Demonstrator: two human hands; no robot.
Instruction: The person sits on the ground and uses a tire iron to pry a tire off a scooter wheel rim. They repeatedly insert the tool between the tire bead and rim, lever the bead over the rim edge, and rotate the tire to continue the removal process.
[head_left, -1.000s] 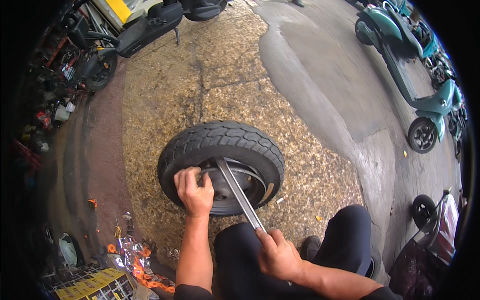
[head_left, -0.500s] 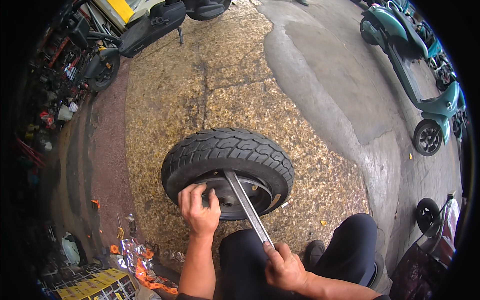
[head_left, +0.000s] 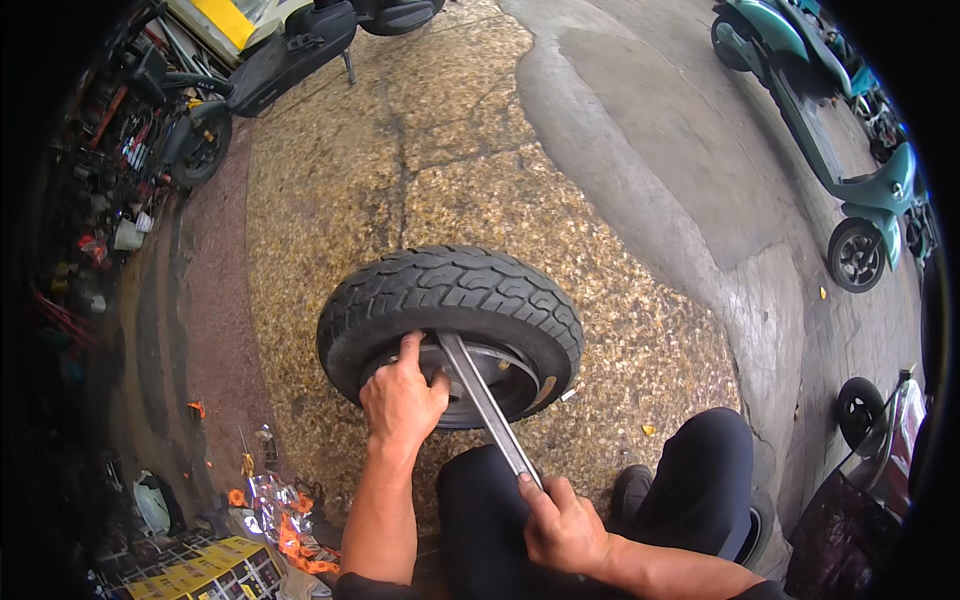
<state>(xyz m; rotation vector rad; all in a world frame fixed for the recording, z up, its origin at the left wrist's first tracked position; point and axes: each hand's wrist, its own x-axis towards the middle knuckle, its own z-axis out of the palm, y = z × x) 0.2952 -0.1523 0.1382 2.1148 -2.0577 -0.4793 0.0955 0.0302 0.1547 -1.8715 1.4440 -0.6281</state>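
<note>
blk tyre (head_left: 455,290) w/ chunky block tread & a small tan mark on its r. sidewall sits around a dk grey metal rim (head_left: 515,385), tilted w/ the rim's open face twd the viewer, on speckled tan-brown ground (head_left: 330,200). long, flat silver metal lever (head_left: 492,408) slants across the rim, upper end at the tyre's inner edge (tip hidden), lower end down & r., past the tyre's near side.

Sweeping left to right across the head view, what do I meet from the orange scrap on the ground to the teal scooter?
Orange scrap → silver-and-orange wrapping → left hand → metal bar → right hand → small yellow leaf → teal scooter.
</note>
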